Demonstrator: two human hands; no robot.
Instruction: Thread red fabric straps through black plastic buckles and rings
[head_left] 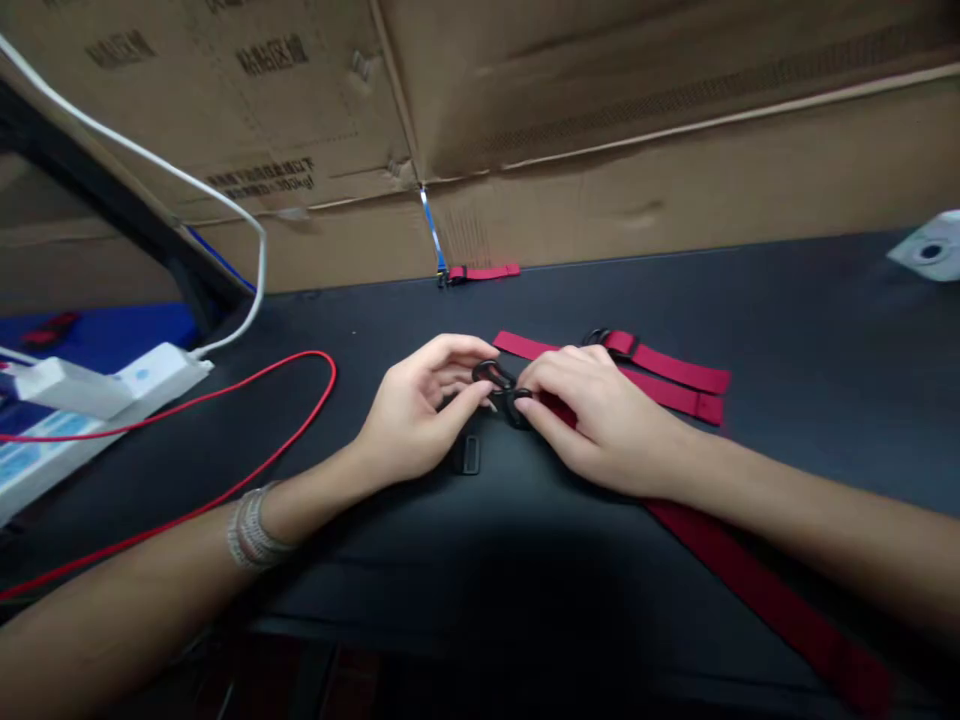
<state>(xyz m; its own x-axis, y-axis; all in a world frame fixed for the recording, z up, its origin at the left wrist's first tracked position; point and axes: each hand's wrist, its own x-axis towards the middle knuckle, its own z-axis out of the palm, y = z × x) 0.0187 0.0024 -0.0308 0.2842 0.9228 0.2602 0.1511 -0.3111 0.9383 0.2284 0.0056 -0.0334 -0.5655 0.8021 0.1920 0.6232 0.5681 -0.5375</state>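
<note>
My left hand [424, 410] and my right hand [600, 420] meet at the middle of the dark table top, pinching a black plastic buckle [499, 385] between their fingertips. Its two halves sit close together, partly hidden by my fingers. A red webbing strap [772, 600] runs from under my right hand toward the lower right. Under my right fingers lie two more red straps [667, 370], which carry a black loop at the far end. A small black plastic slider [470, 455] lies on the table just below my left hand.
A short red strap [484, 272] lies at the far edge of the table by cardboard sheets [600, 190]. On the left are a white power strip [150, 375] with a white cable and a loose red cable [255, 445]. A white object [930, 248] sits at the far right.
</note>
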